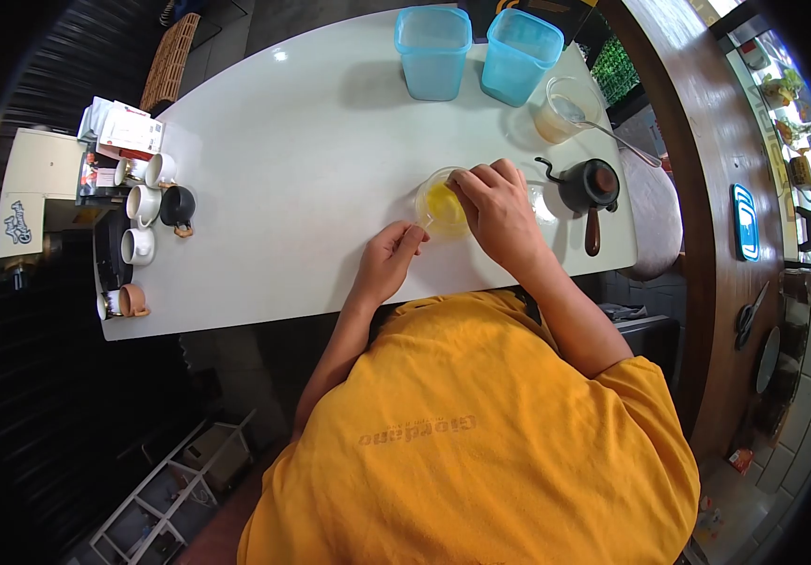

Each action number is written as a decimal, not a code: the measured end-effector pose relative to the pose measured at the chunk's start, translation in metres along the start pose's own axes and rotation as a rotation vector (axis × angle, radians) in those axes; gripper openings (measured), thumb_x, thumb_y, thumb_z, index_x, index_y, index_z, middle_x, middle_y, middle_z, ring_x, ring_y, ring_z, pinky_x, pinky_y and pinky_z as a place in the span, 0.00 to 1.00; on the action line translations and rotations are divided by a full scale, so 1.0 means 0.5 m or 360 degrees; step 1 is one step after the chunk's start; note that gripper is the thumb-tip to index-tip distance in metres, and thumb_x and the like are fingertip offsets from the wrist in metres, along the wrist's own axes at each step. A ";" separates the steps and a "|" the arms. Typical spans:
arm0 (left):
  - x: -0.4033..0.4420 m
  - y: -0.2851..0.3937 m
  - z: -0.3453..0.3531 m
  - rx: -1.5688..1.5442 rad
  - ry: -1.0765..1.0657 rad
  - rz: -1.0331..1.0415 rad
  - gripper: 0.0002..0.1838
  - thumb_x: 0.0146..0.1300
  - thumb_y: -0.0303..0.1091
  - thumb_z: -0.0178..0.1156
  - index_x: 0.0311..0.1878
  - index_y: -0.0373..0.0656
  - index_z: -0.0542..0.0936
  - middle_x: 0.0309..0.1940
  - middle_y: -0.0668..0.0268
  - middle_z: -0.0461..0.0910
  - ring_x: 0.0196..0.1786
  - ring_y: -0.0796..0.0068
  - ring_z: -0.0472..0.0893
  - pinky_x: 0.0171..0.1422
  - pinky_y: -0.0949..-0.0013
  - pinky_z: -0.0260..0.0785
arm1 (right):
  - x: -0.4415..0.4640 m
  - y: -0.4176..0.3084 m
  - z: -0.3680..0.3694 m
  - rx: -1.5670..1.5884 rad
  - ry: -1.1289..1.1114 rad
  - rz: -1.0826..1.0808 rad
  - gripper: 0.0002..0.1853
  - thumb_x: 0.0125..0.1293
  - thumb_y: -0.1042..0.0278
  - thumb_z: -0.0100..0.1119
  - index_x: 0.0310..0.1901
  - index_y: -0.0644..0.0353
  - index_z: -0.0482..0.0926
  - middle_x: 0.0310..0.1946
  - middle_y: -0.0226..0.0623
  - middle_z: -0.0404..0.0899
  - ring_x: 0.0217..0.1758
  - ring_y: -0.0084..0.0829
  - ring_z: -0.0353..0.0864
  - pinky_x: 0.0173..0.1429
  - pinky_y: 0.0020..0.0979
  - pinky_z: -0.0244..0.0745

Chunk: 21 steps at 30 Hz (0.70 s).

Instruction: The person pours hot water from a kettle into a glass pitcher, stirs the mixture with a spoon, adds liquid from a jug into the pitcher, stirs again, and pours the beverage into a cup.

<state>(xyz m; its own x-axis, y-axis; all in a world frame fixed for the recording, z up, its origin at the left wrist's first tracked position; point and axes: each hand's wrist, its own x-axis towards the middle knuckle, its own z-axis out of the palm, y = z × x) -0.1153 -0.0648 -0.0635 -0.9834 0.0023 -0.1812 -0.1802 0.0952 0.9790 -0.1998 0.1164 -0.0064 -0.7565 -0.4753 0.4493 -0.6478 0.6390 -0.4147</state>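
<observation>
A round clear container (421,203) with yellow liquid (442,203) stands on the white table in front of me. My left hand (390,261) is closed, its thumb and fingers pinching a small clear part at the container's near left edge. Over the container's right side is my right hand (497,209), with the fingertips pinched together above the rim. Whatever those fingertips may hold is hidden. Right of this hand sits a dark gooseneck kettle (586,185) with a wooden handle, apart from the fingers.
Two blue tubs (433,71) stand at the table's (283,169) far side. A clear tub (556,121) with a spoon (624,143) leaning out is behind the kettle. Several cups (143,203) and a box of papers (129,128) line the left edge. A wooden ledge (706,235) runs along the right.
</observation>
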 end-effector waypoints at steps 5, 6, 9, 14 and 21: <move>-0.001 -0.005 0.003 0.0007 -0.0005 -0.0041 0.17 0.73 0.44 0.50 0.39 0.40 0.79 0.30 0.74 0.76 0.34 0.85 0.72 0.41 0.78 0.63 | -0.007 0.005 -0.003 0.0315 -0.0145 -0.0042 0.05 0.64 0.71 0.58 0.39 0.60 0.78 0.31 0.36 0.79 0.37 0.40 0.72 0.47 0.38 0.67; 0.000 -0.006 0.002 0.0011 -0.0008 -0.0040 0.17 0.73 0.44 0.50 0.39 0.40 0.79 0.30 0.74 0.76 0.34 0.85 0.72 0.41 0.78 0.63 | -0.007 0.006 -0.005 0.0316 -0.0140 -0.0040 0.05 0.64 0.71 0.58 0.39 0.60 0.78 0.31 0.36 0.79 0.37 0.40 0.72 0.47 0.38 0.67; 0.000 -0.009 0.003 -0.0025 0.0000 -0.0039 0.17 0.72 0.45 0.52 0.38 0.38 0.79 0.28 0.72 0.76 0.33 0.84 0.73 0.40 0.79 0.65 | -0.005 0.009 -0.009 0.0236 -0.0255 0.0047 0.03 0.64 0.72 0.58 0.36 0.61 0.76 0.31 0.37 0.79 0.36 0.41 0.73 0.45 0.38 0.69; -0.001 -0.001 0.004 0.0026 -0.0010 -0.0071 0.18 0.73 0.46 0.48 0.39 0.41 0.79 0.30 0.73 0.76 0.34 0.84 0.72 0.41 0.77 0.63 | 0.006 0.005 -0.016 -0.0078 -0.0112 0.0001 0.04 0.63 0.71 0.58 0.35 0.61 0.76 0.31 0.37 0.78 0.37 0.42 0.74 0.45 0.37 0.70; 0.000 -0.004 0.002 0.0018 -0.0011 -0.0069 0.19 0.72 0.47 0.51 0.38 0.39 0.79 0.27 0.72 0.74 0.33 0.84 0.72 0.39 0.79 0.63 | -0.001 -0.002 -0.009 0.0183 -0.0157 -0.0083 0.03 0.63 0.71 0.58 0.36 0.60 0.77 0.32 0.36 0.79 0.38 0.41 0.74 0.46 0.37 0.70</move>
<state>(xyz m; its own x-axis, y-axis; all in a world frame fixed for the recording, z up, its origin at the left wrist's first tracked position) -0.1149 -0.0639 -0.0657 -0.9746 0.0047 -0.2239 -0.2221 0.1068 0.9692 -0.1986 0.1189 -0.0025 -0.7229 -0.5668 0.3952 -0.6884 0.5412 -0.4830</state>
